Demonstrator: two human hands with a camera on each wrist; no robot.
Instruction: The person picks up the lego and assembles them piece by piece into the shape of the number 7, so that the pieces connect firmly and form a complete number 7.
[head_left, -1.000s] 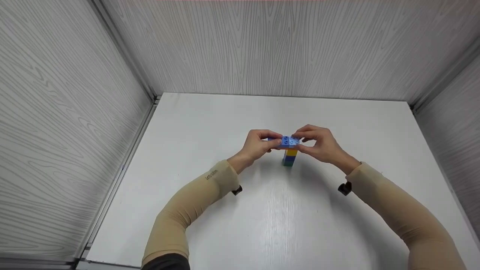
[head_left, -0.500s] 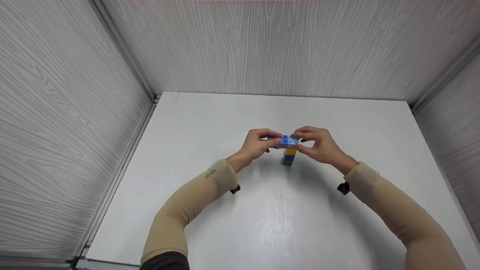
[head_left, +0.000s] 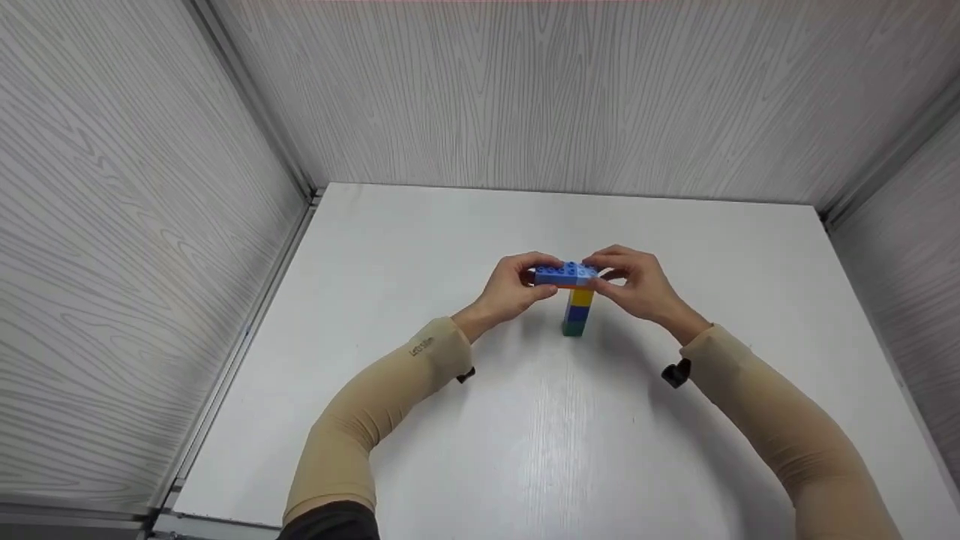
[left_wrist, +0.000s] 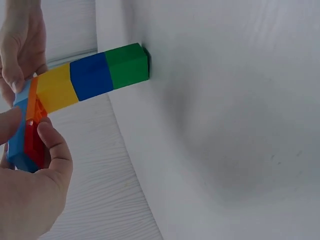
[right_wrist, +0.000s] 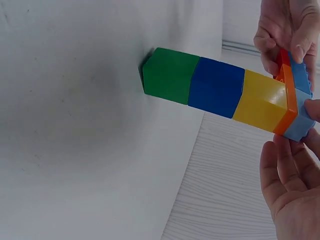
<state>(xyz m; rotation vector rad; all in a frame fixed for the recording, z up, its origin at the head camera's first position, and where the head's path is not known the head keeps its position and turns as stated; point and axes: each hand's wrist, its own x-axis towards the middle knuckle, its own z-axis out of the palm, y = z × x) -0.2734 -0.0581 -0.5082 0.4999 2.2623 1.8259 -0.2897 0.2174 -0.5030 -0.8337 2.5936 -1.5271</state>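
A column of toy building bricks stands on the white tabletop: a green brick (head_left: 574,328), a dark blue brick (head_left: 577,314) and a yellow brick (head_left: 580,298). Across its top lies an orange plate (right_wrist: 288,100). Above that, a light blue brick (right_wrist: 299,120) and a longer blue brick (head_left: 553,278) sit end to end, with the blue one overhanging to the left. Under the overhang shows a red brick (left_wrist: 34,142). My left hand (head_left: 511,289) grips the overhanging blue and red bricks at their left end. With thumb and fingers, my right hand (head_left: 637,283) pinches the light blue brick.
The white table (head_left: 480,450) extends on all sides of the bricks. Wood-grain panels rise behind it (head_left: 487,97) and at the left and right. Both forearms wear beige sleeves (head_left: 405,382).
Both hands and the top bricks have shifted slightly upward in the head view. My left thumb has slid lower, off the blue brick's top, so more of its studs and front show.
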